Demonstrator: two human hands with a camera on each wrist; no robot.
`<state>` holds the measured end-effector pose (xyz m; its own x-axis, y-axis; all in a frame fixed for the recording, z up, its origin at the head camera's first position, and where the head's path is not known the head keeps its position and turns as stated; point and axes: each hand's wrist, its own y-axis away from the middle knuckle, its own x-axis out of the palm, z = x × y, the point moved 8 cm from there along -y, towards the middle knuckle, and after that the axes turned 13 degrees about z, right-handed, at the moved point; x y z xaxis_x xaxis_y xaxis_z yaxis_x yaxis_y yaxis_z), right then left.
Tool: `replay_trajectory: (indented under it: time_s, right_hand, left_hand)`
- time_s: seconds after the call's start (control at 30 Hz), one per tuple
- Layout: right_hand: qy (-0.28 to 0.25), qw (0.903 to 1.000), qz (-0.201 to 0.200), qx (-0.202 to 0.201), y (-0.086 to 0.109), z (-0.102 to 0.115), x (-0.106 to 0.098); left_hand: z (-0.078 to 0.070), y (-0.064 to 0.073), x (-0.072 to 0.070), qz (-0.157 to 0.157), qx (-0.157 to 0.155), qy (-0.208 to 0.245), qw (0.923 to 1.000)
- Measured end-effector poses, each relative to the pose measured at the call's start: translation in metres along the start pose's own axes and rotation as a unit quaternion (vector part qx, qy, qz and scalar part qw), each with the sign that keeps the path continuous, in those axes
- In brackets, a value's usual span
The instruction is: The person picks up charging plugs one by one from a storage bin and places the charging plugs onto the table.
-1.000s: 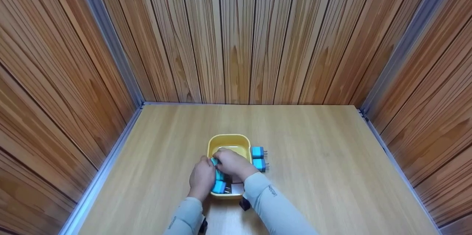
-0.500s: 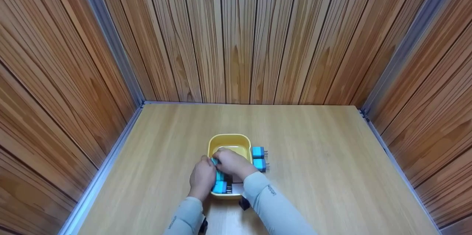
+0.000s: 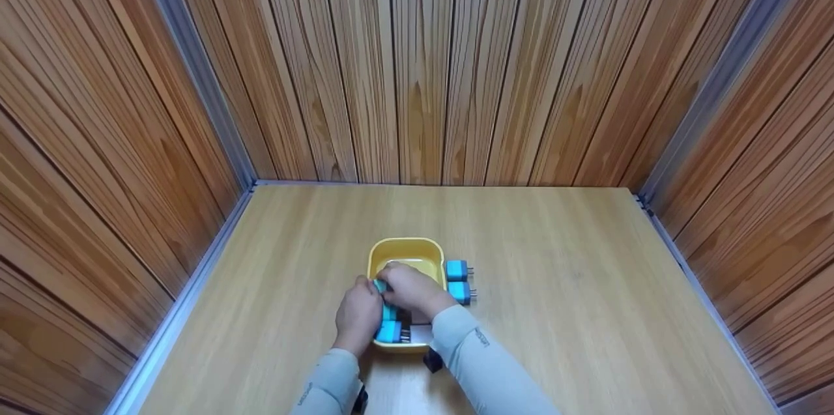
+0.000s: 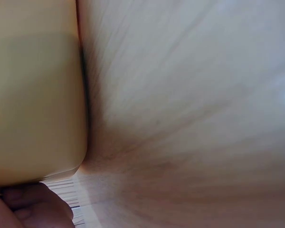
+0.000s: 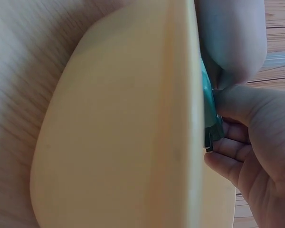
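Observation:
A yellow plastic tub (image 3: 407, 241) stands near the front of the table. My left hand (image 3: 357, 316) grips its left rim, fingers curled against the outer wall; the left wrist view shows those fingers (image 4: 40, 209) low beside the tub. Reaching into the tub, my right hand (image 3: 414, 289) pinches a turquoise charger plug (image 5: 209, 102) at the left wall, thumb and fingers around it and metal prongs showing. Nearer me in the tub lie another blue plug (image 3: 389, 331), prongs to the right, and a pale grey block (image 3: 421, 335). My right hand and forearm hide part of the inside.
Two more blue plugs (image 3: 457, 270) lie on the table just right of the tub, prongs pointing right. Wood-panelled walls (image 3: 417, 76) with metal edge strips enclose the tabletop (image 3: 554, 258) at the back and both sides. Black wrist-camera housings (image 3: 432, 360) hang under both sleeves.

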<state>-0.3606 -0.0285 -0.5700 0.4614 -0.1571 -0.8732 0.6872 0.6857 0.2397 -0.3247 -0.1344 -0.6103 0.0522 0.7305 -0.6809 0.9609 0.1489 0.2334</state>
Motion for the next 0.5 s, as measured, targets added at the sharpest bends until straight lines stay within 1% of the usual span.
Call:
replay_trajectory:
  time_s: [0.17,0.3,0.4,0.5]
  right_hand:
    - [-0.012,0.9999,-0.004,0.002,0.004,-0.005,-0.002]
    - [0.009,0.9999,-0.013,0.001,0.008,-0.006,-0.006]
    - [0.019,0.9997,-0.017,0.006,0.011,-0.009,-0.007]
    - [0.015,0.9996,-0.017,0.019,0.016,-0.013,-0.008]
  left_hand:
    - [0.0,0.0,0.0,0.002,-0.014,0.0,0.9999]
    - [0.001,0.0,-0.001,0.003,-0.022,-0.003,0.9997]
    - [0.002,-0.001,0.0,0.008,-0.028,0.0,0.9996]
    - [0.003,-0.001,0.002,0.012,-0.035,0.005,0.9993]
